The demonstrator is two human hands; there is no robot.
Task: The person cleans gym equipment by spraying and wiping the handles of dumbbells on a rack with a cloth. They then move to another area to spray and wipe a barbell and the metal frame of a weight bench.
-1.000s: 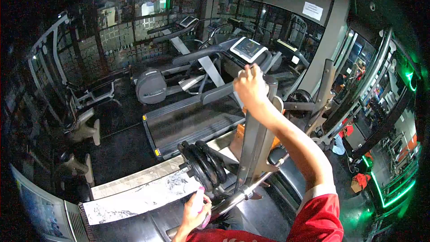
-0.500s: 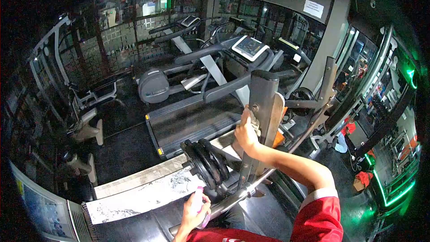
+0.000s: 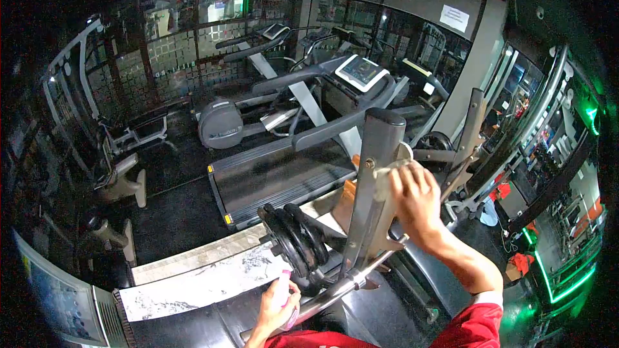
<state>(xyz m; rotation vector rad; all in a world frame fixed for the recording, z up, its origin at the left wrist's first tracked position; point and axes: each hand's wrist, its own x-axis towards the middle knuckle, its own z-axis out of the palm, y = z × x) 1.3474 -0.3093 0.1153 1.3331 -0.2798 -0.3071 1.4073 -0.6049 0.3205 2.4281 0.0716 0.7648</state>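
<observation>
My left hand (image 3: 273, 312) is wrapped round a pale spray bottle (image 3: 283, 290) with a pink top, low in the view beside the black weight plates (image 3: 293, 238). A light-coloured cloth (image 3: 383, 185) lies under the fingers of my right hand (image 3: 418, 201), pressed to the right side of an upright grey rack post (image 3: 379, 138). That hand is closed over the cloth and hides part of it. Below both hands runs a shiny metal bar (image 3: 338, 291), crossing in front of the foot of the post.
Behind the post stands a treadmill (image 3: 277, 177) with a console (image 3: 361, 72). A white marble-patterned slab (image 3: 200, 283) lies to the left. A second rack post (image 3: 469, 125) rises at the right. An orange-red cloth (image 3: 520, 261) rests on a box by the green lights.
My right hand has moved with the cloth from the left side of the post round to its right side. My left hand stays nearly still with the spray bottle.
</observation>
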